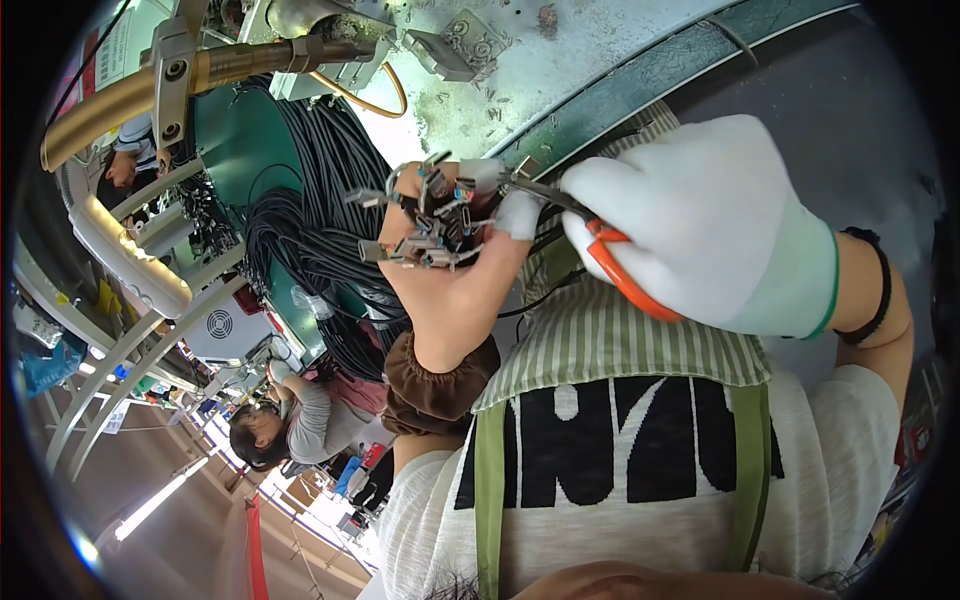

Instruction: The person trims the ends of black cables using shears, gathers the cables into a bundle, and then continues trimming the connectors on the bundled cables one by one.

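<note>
My right hand [700, 215], in a white knit glove with a green cuff, is closed around pliers [632, 283] with orange handles and dark jaws. The jaws point left and reach the fingertips of my left hand [462, 290]. A small metal shell [528, 167] shows right by the jaws; whether they grip it, I cannot tell. My left hand is bare apart from white covers on the thumb and a fingertip. Its fingers are curled round a bunch of cable connectors [432, 243], small metal plugs with bits of coloured wire. Their cables are partly hidden behind the hand.
Coils of black cable [320, 235] lie on a green surface [225, 150] to the left. Beyond my hands is a worn metal bench [590, 40] with scattered scraps and a machine fixture [440, 55]. A brass-coloured arm [110, 115] and a lit lamp [130, 255] stand left. Two co-workers sit further off.
</note>
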